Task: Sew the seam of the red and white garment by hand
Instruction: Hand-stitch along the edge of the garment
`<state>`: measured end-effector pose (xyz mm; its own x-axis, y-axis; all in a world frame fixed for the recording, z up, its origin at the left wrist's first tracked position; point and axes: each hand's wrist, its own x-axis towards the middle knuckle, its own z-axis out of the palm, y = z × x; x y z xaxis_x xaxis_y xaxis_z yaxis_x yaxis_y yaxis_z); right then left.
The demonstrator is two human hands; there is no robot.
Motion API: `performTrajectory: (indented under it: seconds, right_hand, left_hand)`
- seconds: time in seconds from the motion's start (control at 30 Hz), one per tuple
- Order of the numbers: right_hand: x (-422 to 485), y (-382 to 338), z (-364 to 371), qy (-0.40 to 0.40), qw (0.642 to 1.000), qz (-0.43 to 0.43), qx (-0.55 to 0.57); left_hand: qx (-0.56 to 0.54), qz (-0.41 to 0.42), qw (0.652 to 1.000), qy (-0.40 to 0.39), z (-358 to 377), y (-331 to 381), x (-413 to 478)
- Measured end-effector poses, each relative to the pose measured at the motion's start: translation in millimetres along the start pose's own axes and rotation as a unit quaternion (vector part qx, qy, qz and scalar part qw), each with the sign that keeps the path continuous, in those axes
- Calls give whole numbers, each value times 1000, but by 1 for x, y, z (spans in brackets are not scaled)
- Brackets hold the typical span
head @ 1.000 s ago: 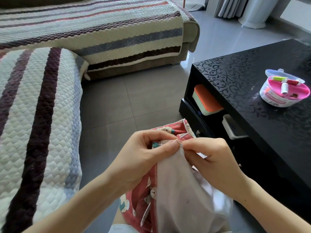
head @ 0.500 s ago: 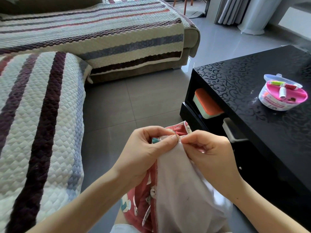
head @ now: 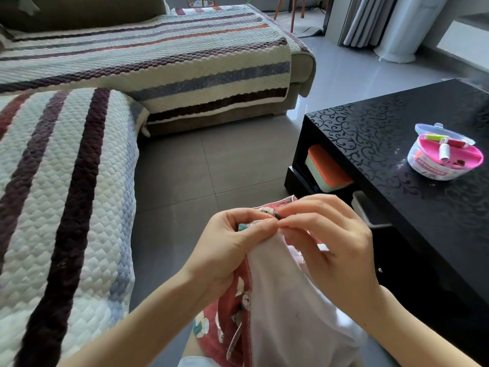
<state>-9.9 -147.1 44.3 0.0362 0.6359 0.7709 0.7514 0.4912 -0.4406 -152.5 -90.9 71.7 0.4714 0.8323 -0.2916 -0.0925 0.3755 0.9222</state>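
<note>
Mid-seam, judging by grips. Red and white garment point(head: 288, 313) held over lap, near black table point(head: 370, 144) front edge. Left hand point(head: 232, 242) pinching top of seam point(head: 250, 287); right hand point(head: 330, 242) pinching the same edge, needle too small to make out. Sewn length: cannot tell.

l hand point(head: 232, 242): pinches garment point(head: 285, 308) top edge, thumb on white side.
r hand point(head: 330, 242): fingertips pinch same edge, touching l thumb tip.
garment: white side up, red print strip along its left.
table point(head: 383, 144): black, on the right; sewing kit point(head: 444, 160) on top, orange-lid box point(head: 328, 168) on shelf under.
sofa cover point(head: 66, 194): striped, on the left.
</note>
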Motion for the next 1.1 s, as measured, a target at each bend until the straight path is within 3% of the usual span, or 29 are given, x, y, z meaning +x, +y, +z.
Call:
performTrajectory:
  seconds: [0.13, 0.27, 0.37, 0.43, 0.6, 0.67, 0.73, 0.87, 0.97, 1.1]
  right_hand:
    - [-4, -6, 2, -5, 998, -39, 58]
    - [2, -12, -13, 39, 972, 45, 228]
    - [15, -7, -23, 66, 935, 157, 311]
    - [24, 0, -29, 53, 892, 220, 391]
    - [41, 17, -47, 17, 727, 319, 608]
    - [46, 24, -52, 11, 700, 337, 629]
    - [50, 30, -54, 12, 725, 362, 586]
    - [47, 36, -45, -2, 824, 392, 409]
    - [40, 37, -36, -43, 850, 401, 340]
    - [36, 33, -23, -105, 877, 361, 298]
  left_hand:
    - [28, 17, 999, 5, 1, -1, -2]
    - [86, -4, 994, 72, -6, -12, 2]
    - [77, -44, 995, 48, -13, -14, 4]
    - [45, -72, 996, 0, -18, -8, 6]
    - [21, -104, 993, -46, -31, 3, 17]
    - [16, -116, 992, -53, -33, 4, 20]
    - [8, -125, 990, -59, -34, 6, 21]
    - [11, -124, 987, -104, -37, 13, 26]
    - [66, -113, 978, -161, -42, 24, 32]
    - [110, -92, 979, -142, -40, 44, 39]
